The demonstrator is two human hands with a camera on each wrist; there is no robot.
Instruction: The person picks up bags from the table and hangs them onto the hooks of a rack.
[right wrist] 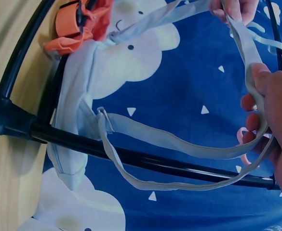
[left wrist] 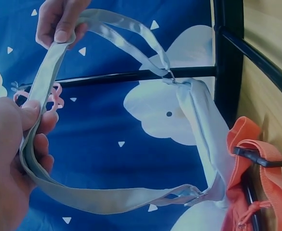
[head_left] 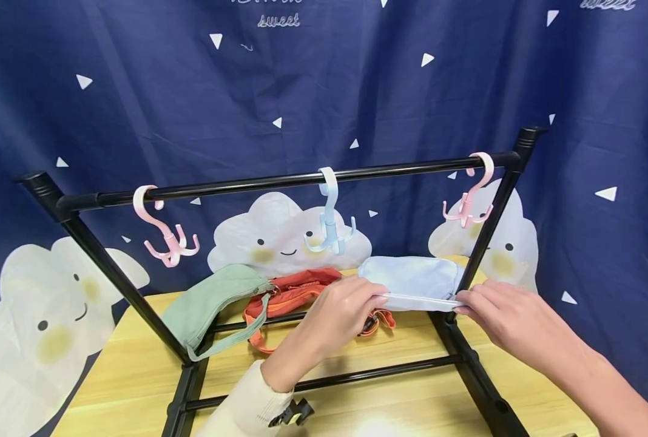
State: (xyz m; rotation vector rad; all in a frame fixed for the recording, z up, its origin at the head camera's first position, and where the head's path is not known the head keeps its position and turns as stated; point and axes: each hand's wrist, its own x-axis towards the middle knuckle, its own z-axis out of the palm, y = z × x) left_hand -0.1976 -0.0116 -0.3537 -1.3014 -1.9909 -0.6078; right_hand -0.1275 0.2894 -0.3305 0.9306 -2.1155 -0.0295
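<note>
Both hands grip the strap (left wrist: 47,91) of a light blue waist bag (head_left: 411,276). My left hand (head_left: 337,309) has its fingers curled round one part of the strap, with the thumb on top. My right hand (head_left: 496,312) pinches it farther right, so the piece between them runs straight. Beyond the hands, the bag's body (right wrist: 73,110) is at the far end of the looping strap, next to a red-orange bag (head_left: 297,291) with orange straps. In the left wrist view, metal rings join strap and bag.
A black rack's top bar (head_left: 247,184) carries a pink hook (head_left: 171,243), a light blue hook (head_left: 330,224) and another pink hook (head_left: 468,206). A green bag (head_left: 217,303) lies at left on the wooden table (head_left: 133,358). Behind hangs a blue curtain (head_left: 324,91).
</note>
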